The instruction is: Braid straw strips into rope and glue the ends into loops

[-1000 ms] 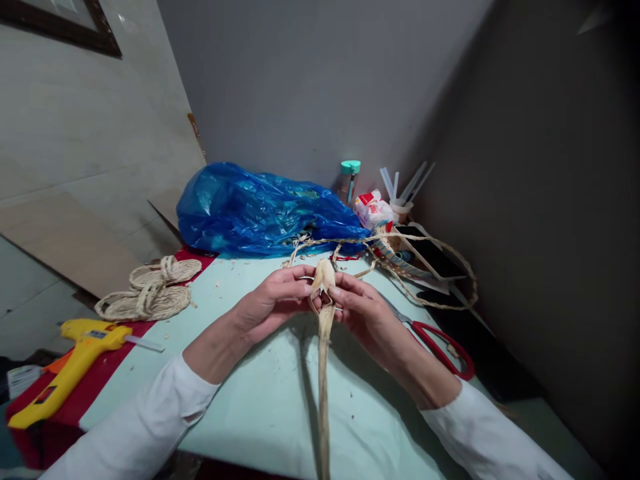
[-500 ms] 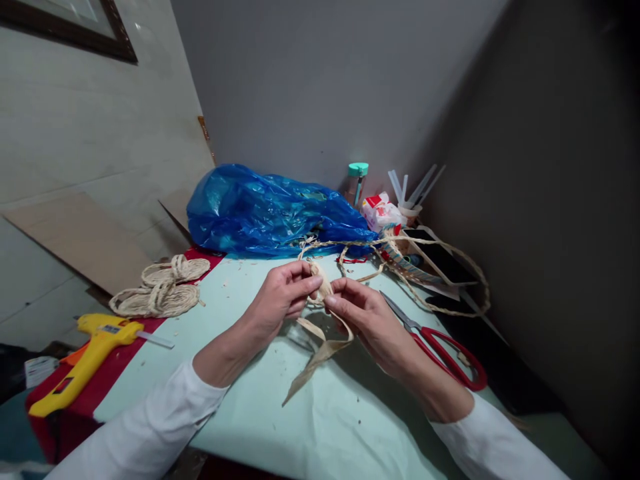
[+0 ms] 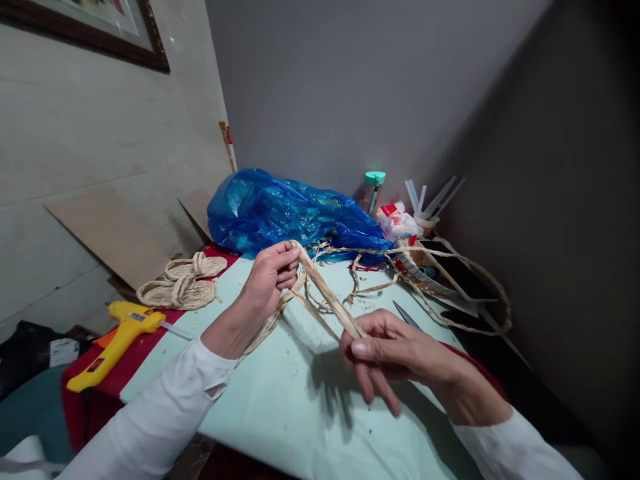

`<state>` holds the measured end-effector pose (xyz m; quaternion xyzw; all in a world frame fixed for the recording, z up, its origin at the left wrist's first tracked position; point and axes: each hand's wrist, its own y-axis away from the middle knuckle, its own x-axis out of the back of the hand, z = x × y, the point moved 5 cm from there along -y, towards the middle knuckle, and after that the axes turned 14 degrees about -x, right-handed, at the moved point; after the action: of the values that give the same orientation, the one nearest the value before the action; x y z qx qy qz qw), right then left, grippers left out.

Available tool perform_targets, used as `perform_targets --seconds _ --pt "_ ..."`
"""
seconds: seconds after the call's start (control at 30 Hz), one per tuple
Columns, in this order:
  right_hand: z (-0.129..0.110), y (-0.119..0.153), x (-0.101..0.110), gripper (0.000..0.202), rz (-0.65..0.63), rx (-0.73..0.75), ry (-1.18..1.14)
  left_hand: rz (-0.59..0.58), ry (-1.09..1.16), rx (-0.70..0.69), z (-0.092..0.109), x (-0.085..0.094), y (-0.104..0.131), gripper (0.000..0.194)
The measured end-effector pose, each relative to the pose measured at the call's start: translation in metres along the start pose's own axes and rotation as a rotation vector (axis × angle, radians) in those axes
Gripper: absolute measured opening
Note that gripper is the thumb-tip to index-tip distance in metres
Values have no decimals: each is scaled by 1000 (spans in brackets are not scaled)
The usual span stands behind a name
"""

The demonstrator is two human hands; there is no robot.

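Note:
A pale dried corn husk strip (image 3: 327, 293) runs slantwise between my two hands above the table. Its upper end is pinched between the thumb and fingers of my left hand (image 3: 273, 277). Lower and to the right, my right hand (image 3: 387, 353) grips the strip with thumb and index finger, its other fingers hanging loose. A second, thinner strip (image 3: 315, 310) hangs beneath it. From behind my left hand, a braided length of the same fibre (image 3: 265, 330) slopes down toward my left sleeve. More braided cord (image 3: 480, 267) loops away to the right.
A blue plastic bag (image 3: 290, 210) lies at the back. At left are woven straw slippers (image 3: 185, 290) and a yellow glue gun (image 3: 117, 340). Scissors (image 3: 406, 315) lie partly hidden behind my right hand. A green-lidded jar (image 3: 374, 187) and a cup of glue sticks (image 3: 427, 220) stand by the wall.
My hands have moved apart. The right hand has drawn down and to the right along the strip, stretching it out straight. The view has shifted slightly left.

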<state>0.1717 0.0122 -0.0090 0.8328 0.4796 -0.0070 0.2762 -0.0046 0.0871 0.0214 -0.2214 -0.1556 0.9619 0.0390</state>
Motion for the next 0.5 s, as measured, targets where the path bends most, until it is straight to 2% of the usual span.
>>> perform_targets --seconds 0.07,0.13,0.2,0.23,0.3,0.4,0.43,0.5 --pt "3 11 -6 34 -135 -52 12 52 24 -12 2 6 -4 18" --pt "5 22 -7 40 -195 -54 -6 111 29 -43 4 12 -6 17" --pt "5 28 -3 43 -171 -18 -28 144 30 -54 5 14 -7 17" --pt "3 29 2 42 -119 18 -27 145 31 -43 5 12 -7 18" --pt "-5 26 18 42 115 129 1 116 37 7 2 6 -3 20" --pt "-20 28 50 46 633 367 -61 28 58 95 -3 -9 7 25" --pt "-23 30 57 41 756 432 -119 -12 60 115 -4 -14 10 26" --pt "-26 31 62 28 893 523 -196 -89 44 142 -6 -22 16 25"
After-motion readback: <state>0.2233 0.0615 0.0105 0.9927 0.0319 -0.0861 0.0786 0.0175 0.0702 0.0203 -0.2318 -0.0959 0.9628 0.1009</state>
